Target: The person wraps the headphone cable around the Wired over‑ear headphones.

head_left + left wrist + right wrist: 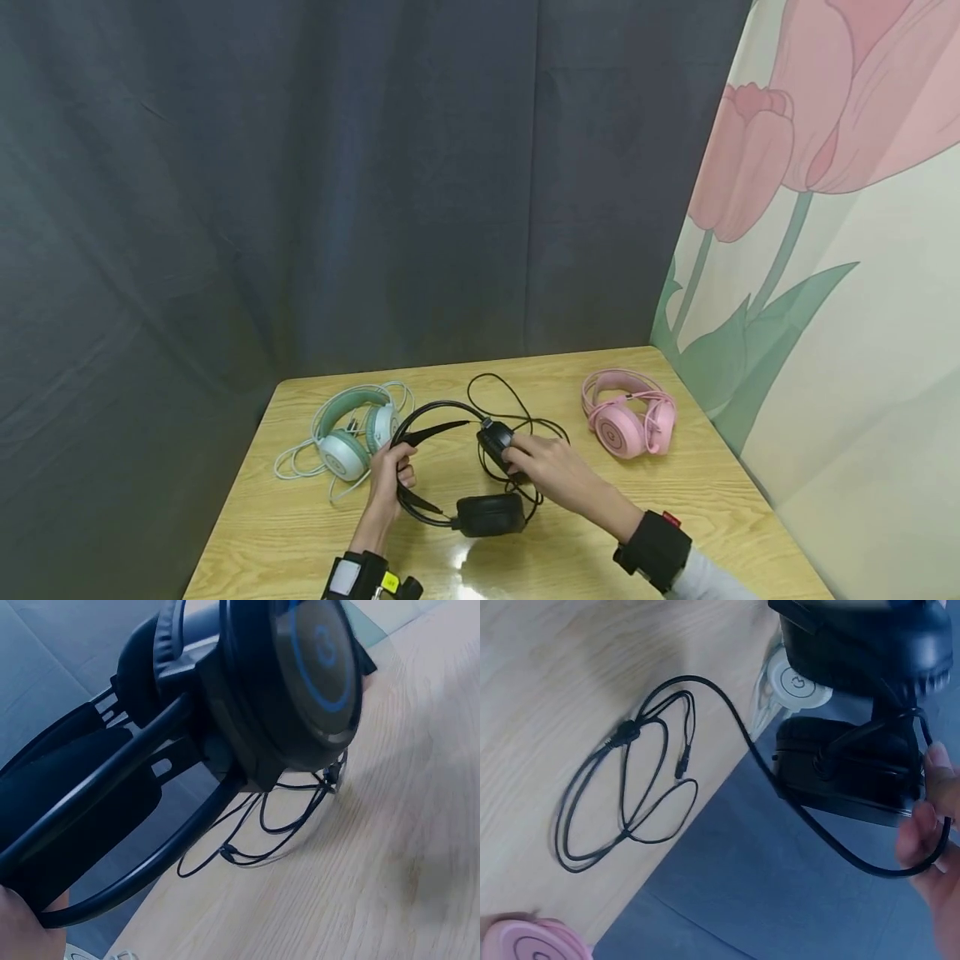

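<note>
One held headset (491, 516), mint headphones (344, 456), pink headphones (621, 430)

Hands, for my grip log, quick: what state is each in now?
Left hand: closed, holding the black headset by its headband.
Right hand: closed, holding the same headset at one ear cup; exact part unclear.

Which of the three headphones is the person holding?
The black headphones: the left hand grips the headband and the right hand is at an earcup. The mint-green pair and the pink pair lie on the table.
</note>
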Demonstrator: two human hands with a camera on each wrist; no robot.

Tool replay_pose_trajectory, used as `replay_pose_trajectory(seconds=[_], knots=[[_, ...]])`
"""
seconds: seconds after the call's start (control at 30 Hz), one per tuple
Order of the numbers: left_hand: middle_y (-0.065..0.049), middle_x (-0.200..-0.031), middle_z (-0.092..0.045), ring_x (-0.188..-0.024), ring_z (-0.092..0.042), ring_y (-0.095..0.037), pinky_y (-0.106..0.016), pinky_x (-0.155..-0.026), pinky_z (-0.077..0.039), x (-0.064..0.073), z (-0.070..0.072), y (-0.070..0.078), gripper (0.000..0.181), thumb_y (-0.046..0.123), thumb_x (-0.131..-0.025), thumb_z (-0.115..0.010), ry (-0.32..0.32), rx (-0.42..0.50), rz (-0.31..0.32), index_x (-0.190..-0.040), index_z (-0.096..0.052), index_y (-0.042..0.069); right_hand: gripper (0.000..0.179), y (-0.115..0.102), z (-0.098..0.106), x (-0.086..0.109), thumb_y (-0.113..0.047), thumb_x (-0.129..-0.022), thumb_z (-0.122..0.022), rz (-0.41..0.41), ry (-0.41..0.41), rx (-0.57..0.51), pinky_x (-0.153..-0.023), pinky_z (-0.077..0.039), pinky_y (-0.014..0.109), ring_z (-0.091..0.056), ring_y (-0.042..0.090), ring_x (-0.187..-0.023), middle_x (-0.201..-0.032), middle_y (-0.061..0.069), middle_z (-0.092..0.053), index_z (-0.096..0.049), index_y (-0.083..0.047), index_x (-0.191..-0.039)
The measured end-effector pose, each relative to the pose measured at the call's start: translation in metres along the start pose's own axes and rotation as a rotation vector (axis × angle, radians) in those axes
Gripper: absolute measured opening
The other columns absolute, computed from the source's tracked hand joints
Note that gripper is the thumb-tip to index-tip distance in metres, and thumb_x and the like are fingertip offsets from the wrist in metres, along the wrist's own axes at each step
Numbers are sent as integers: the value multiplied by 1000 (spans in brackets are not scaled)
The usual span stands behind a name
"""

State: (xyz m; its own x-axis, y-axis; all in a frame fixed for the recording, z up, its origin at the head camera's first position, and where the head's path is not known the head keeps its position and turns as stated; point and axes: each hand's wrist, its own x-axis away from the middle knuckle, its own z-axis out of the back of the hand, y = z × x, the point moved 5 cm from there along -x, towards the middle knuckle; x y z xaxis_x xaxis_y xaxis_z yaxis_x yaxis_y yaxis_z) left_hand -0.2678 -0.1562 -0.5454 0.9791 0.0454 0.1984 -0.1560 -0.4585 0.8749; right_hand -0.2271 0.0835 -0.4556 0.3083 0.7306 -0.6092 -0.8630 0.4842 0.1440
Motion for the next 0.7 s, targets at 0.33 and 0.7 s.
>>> replay_pose_trajectory(seconds=[0.33,0.7], knots=[[3,-54,-22,-39,-23,-6,-17,-34,-21,0,-4,-9,17,3,-74,-51,-32,-64,34,-90,-46,3,8,0,1,-14,-9,-77,-61,52,-69,-36,-65,-43,25,-47,12,-75,-86,-3,-49,-57,-13,-82],[4,-55,-23,-39,-22,-6,-18,-34,-20,1,-7,-10,38,2,-74,-49,-39,-88,38,-111,-44,-4,21,11,-2,-24,-16,-70,-70,18,-89,-9,-50,-38,21,-42,9,-66,-78,-4,-44,-50,-15,-76]])
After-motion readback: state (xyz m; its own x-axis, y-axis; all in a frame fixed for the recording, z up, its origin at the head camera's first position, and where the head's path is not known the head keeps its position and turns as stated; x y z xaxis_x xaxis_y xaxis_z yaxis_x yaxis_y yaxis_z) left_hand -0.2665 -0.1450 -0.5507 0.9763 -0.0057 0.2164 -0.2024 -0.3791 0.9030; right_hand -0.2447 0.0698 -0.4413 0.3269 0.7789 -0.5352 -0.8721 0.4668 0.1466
